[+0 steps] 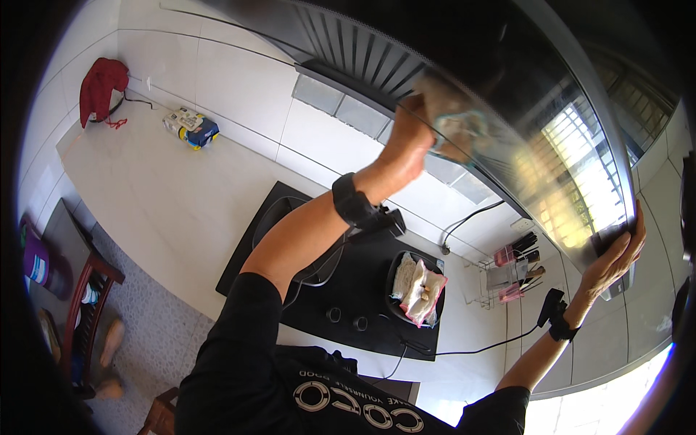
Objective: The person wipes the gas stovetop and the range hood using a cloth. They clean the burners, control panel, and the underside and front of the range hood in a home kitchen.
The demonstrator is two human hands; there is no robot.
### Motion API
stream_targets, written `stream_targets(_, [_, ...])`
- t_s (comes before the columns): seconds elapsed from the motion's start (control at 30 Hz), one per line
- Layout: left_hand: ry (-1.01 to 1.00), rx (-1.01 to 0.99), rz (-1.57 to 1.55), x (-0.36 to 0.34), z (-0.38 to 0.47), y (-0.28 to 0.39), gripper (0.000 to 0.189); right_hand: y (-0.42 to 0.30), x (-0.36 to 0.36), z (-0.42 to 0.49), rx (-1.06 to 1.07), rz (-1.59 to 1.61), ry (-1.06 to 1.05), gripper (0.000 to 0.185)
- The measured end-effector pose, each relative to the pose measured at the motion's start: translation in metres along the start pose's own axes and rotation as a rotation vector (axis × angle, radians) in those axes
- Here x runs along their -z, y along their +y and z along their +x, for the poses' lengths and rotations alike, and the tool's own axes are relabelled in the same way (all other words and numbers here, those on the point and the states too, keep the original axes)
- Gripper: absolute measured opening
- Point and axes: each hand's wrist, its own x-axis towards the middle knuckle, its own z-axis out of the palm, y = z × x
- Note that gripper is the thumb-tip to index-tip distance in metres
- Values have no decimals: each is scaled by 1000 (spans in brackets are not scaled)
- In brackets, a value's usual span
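My left hand [409, 136] reaches up to the lower edge of a dark, glossy range hood [489, 65]. It holds a blurred cloth with teal edging [450, 153] against the hood's panel; the fingers are partly hidden. My right hand [611, 266] grips the hood's right end, thumb and fingers on its edge. Both wrists wear black straps with small devices. Below my arms is a black cooktop [370, 293] with two knobs. On its right part, a black tray [392, 272] holds folded cloths with pink edging [423, 293].
The white counter [163, 206] bears a pack of wipes [190, 128] and a red drawstring bag [103, 89]. A wire rack with knives [514, 272] hangs right. Cables cross the cooktop. A reddish wooden chair [81, 326], purple container [41, 261] and bare feet [111, 342] are lower left.
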Motion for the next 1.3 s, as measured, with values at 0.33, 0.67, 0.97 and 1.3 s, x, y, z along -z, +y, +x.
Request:
stream_targets(0.33, [638, 374, 665, 135, 93, -106, 36, -3, 1, 1, -16, -6, -3, 48])
stream_targets(0.67, [441, 325, 518, 80, 80, -75, 40, -7, 3, 3, 15, -22, 11, 47])
stream_targets(0.97, [310, 166, 480, -17, 21, 13, 31, -6, 2, 4, 34, -33, 18, 48])
stream_targets(1.3, [41, -190, 52, -9, -7, 57, 19, -3, 2, 2, 26, -18, 16, 46])
